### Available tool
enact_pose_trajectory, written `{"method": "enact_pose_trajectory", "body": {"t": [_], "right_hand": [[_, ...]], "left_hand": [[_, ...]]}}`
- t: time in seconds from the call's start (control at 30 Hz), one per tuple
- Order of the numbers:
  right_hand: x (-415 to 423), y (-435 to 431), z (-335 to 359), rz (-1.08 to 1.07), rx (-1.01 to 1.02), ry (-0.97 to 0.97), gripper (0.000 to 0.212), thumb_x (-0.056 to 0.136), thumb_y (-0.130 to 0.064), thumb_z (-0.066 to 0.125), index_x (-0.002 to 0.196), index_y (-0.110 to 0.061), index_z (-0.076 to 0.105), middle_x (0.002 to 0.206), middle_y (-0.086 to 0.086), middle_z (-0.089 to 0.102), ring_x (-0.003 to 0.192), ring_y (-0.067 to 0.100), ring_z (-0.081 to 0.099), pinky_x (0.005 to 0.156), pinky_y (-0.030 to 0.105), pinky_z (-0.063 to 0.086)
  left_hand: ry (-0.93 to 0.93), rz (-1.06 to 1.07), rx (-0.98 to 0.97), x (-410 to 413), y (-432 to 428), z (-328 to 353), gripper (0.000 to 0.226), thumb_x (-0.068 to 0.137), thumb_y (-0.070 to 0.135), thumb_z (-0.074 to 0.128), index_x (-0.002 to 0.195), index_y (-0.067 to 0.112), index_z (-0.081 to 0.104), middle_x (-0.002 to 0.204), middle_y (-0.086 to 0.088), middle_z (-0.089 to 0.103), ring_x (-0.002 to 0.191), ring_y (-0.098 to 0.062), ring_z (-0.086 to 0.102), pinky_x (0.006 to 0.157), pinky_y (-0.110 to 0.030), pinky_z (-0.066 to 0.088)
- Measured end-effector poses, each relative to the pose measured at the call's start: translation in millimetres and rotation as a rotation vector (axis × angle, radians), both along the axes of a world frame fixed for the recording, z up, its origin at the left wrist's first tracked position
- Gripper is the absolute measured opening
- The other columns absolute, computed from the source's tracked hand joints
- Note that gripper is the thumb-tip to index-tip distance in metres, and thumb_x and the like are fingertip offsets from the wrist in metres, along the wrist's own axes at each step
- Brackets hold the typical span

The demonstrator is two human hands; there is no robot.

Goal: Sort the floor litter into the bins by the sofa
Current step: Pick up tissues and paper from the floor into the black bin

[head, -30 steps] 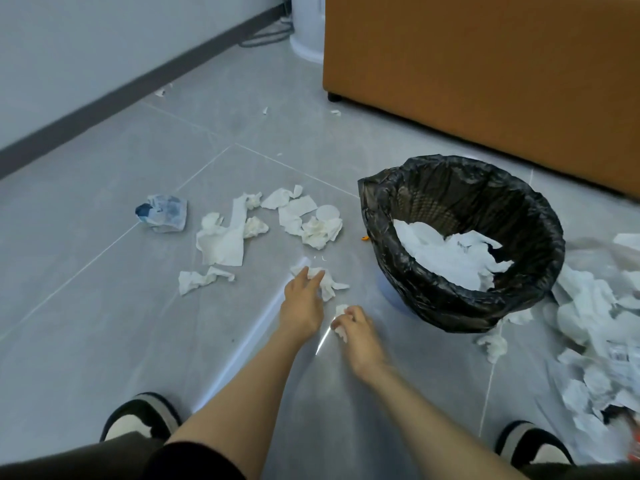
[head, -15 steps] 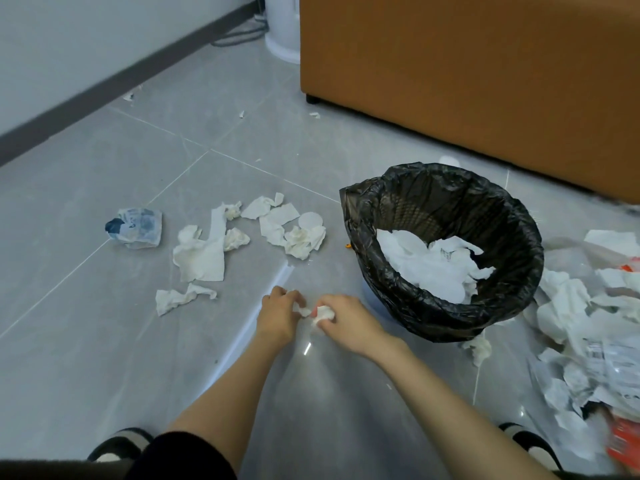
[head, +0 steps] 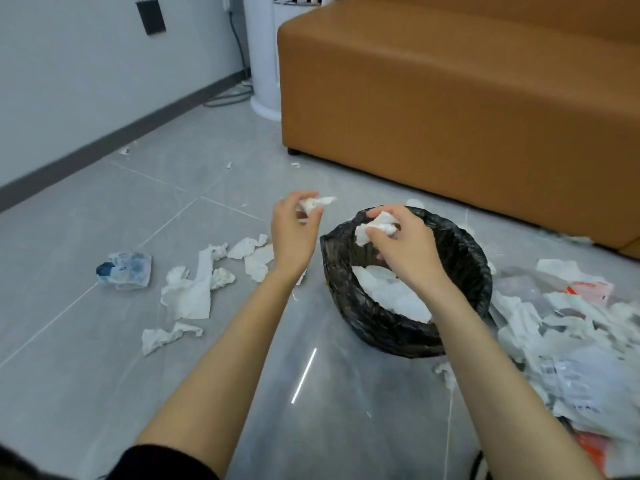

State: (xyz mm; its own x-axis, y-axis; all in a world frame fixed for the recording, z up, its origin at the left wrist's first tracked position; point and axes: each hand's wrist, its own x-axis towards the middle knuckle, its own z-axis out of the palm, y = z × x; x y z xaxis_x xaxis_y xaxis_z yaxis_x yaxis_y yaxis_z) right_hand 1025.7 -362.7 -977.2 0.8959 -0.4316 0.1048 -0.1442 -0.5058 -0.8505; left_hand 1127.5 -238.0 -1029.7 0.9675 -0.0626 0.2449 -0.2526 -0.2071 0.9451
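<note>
My left hand (head: pixel 294 233) is raised off the floor and pinches a crumpled white tissue (head: pixel 317 203), just left of the bin. My right hand (head: pixel 403 245) grips another white tissue wad (head: pixel 375 226) above the open mouth of the black-lined bin (head: pixel 467 247). White paper lies inside the bin (head: pixel 394 294). Several torn tissues (head: pixel 194 289) are scattered on the grey floor to the left of my arm.
A blue and white plastic wrapper (head: pixel 126 270) lies far left. A heap of white paper and plastic packaging (head: pixel 571 344) covers the floor on the right. The orange sofa (head: pixel 450 105) stands behind the bin, a white appliance (head: pixel 265 64) beside it.
Both hands lifted from the floor, each carrying a tissue. The right hand moved over the bin and the left rose beside it. The camera tilted up.
</note>
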Motion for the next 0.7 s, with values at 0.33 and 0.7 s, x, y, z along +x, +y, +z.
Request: {"method": "enact_pose_trajectory", "body": {"t": [0.33,0.7], "right_hand": [[-48.8,-43.8,-22.9,-0.106,-0.176,0.212,0.049,0.089,-0.019,0.060,0.135,-0.022,0.046,0.142,0.001,0.044,0.124,0.019,0.046,0.099,0.029,0.038],[-72.8,-8.9,-59.6,0.184,-0.486,0.534,0.030,0.088,-0.014,0.055,0.116,-0.020,0.061,0.116,0.005,0.063,0.110,0.028,0.056,0.087,0.033,0.046]], "left_hand": [[-0.007,-0.489,0.415,-58.4,-38.5,14.0,0.058,0.089,0.011,0.060,0.142,0.023,0.039,0.143,0.001,0.046,0.130,-0.017,0.043,0.104,-0.025,0.035],[0.175,-0.229,0.295,-68.3,17.8,-17.9,0.045,0.089,0.000,0.050,0.131,0.018,0.051,0.135,-0.002,0.051,0.122,-0.023,0.051,0.099,-0.029,0.041]]}}
